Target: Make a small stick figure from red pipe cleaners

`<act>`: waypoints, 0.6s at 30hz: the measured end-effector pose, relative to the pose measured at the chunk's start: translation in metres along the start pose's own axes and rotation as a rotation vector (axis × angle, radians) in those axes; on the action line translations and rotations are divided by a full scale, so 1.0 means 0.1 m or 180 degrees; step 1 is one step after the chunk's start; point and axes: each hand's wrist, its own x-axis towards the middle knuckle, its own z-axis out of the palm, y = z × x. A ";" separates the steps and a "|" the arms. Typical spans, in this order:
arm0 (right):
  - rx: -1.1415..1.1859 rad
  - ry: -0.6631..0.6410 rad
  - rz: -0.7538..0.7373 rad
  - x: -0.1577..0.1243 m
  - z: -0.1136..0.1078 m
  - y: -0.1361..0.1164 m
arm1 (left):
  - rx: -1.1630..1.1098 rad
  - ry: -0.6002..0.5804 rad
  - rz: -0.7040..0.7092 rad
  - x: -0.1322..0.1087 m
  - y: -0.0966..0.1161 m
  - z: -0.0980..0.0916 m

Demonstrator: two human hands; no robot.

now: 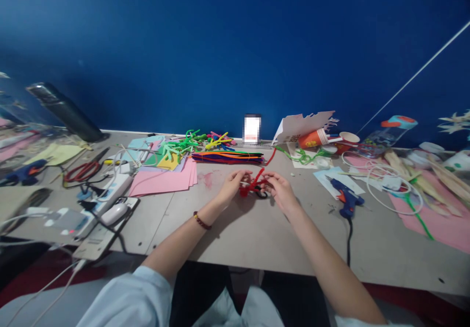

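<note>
Between my two hands, just above the table, is a bent and twisted red pipe cleaner (253, 186). My left hand (235, 182) pinches its left end, fingers closed. From the other side my right hand (278, 187) grips it between thumb and fingers. A black curved piece, perhaps scissors handles (261, 193), shows under the red loops, partly covered. Straight behind the hands lies a bundle of coloured pipe cleaners (227, 157). One more red pipe cleaner (271, 157) lies at the bundle's right end.
Pink paper sheets (161, 182) and green pipe cleaner pieces (179, 146) lie to the left, beside a power strip (110, 197) and mouse (114, 214). A blue glue gun (345, 197) with a cord sits right. Orange paper cups (312, 138) lie at the back.
</note>
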 end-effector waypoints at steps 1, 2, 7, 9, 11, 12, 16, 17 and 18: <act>0.0079 0.0022 -0.0020 0.01 -0.01 0.00 | -0.0119 -0.0066 -0.0121 0.01 0.01 -0.02; 0.0164 0.0064 -0.0045 0.01 -0.01 0.00 | -0.0250 -0.0156 -0.0255 0.03 0.02 -0.04; 0.0582 0.0332 -0.0078 0.06 -0.05 0.02 | -0.0287 -0.0250 -0.0478 0.08 0.01 -0.12; 0.0697 0.0322 -0.0066 0.07 -0.05 0.03 | -0.0223 -0.0376 -0.0356 0.08 -0.01 -0.11; 0.0732 0.0241 -0.0040 0.08 -0.06 0.03 | -0.0264 -0.0440 -0.0203 0.07 -0.02 -0.10; 0.0723 0.0185 -0.0024 0.08 -0.07 0.04 | -0.0305 -0.0413 -0.0122 0.07 -0.02 -0.10; 0.0635 0.0017 0.0036 0.07 -0.07 0.04 | -0.0465 -0.0178 0.0221 0.07 0.01 -0.09; 0.0595 -0.0029 0.0058 0.06 -0.06 0.04 | -0.0497 -0.0112 0.0283 0.07 0.01 -0.10; 0.0539 -0.0085 0.0085 0.05 -0.05 0.03 | -0.0533 -0.0036 0.0322 0.08 0.02 -0.10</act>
